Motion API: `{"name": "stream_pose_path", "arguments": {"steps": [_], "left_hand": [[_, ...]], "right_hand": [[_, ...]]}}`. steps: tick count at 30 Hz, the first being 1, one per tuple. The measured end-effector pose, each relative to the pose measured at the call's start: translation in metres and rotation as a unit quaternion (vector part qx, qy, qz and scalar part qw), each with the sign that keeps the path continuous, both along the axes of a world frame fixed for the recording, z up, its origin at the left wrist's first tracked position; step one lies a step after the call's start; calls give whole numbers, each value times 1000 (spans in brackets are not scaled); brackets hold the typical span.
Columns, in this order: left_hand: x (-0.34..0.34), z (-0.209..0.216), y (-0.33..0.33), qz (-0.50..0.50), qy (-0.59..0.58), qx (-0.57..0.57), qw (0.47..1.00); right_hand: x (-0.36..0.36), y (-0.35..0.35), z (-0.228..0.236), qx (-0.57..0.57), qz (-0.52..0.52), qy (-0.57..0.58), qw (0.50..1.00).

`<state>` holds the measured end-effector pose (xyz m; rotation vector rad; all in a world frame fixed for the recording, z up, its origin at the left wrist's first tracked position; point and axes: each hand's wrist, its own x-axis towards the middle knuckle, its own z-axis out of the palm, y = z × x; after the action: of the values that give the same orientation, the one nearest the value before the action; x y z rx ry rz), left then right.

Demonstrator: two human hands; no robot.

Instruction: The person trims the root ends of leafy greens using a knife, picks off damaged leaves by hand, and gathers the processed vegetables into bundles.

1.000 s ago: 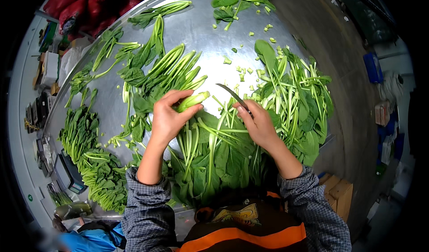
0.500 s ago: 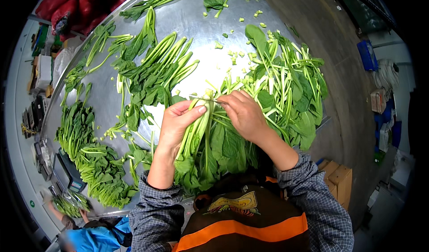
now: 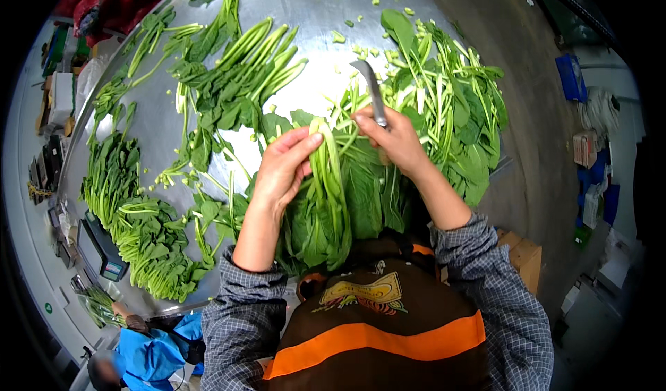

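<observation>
My left hand (image 3: 284, 163) pinches a bunch of long-stemmed leafy greens (image 3: 330, 190) near the stem ends, its leaves hanging toward my apron. To its right, my right hand (image 3: 397, 140) grips a small knife (image 3: 375, 92), the hooked blade pointing up and away from me, apart from the stems. Beneath and beside the held bunch lie more broad green leaves (image 3: 364, 190). A large loose heap of greens (image 3: 454, 113) spreads just beyond my right hand. Another pile (image 3: 239, 79), stems fanned out, lies farther off on the left.
The metal table (image 3: 305, 6) carries scattered stem pieces (image 3: 338, 37). Stacked bunches (image 3: 156, 252) line its left edge, near a dark scale (image 3: 104, 249). A person in blue (image 3: 156, 346) stands lower left. Red sacks (image 3: 128, 2) lie far left; a cardboard box (image 3: 525, 260) is at right.
The knife has come away from the stem ends in my left hand; its blade has swung upright. My right hand has shifted slightly right and up. The view has tilted slightly.
</observation>
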<state>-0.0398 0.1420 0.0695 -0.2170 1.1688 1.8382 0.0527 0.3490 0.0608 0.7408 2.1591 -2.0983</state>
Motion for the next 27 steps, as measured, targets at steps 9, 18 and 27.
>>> {"name": "stream_pose_path", "arguments": {"steps": [9, 18, 27], "left_hand": [[-6, -30, 10, -38, 5, -27, 999], [-8, -36, 15, -53, 21, -56, 997], [-8, -28, 8, -40, -68, 62, 995]], "right_hand": [[-29, 2, -23, -208, 84, -60, 973], [-35, 6, -43, -326, 99, -89, 936], [-34, -1, -40, -395, 49, -61, 915]]}}
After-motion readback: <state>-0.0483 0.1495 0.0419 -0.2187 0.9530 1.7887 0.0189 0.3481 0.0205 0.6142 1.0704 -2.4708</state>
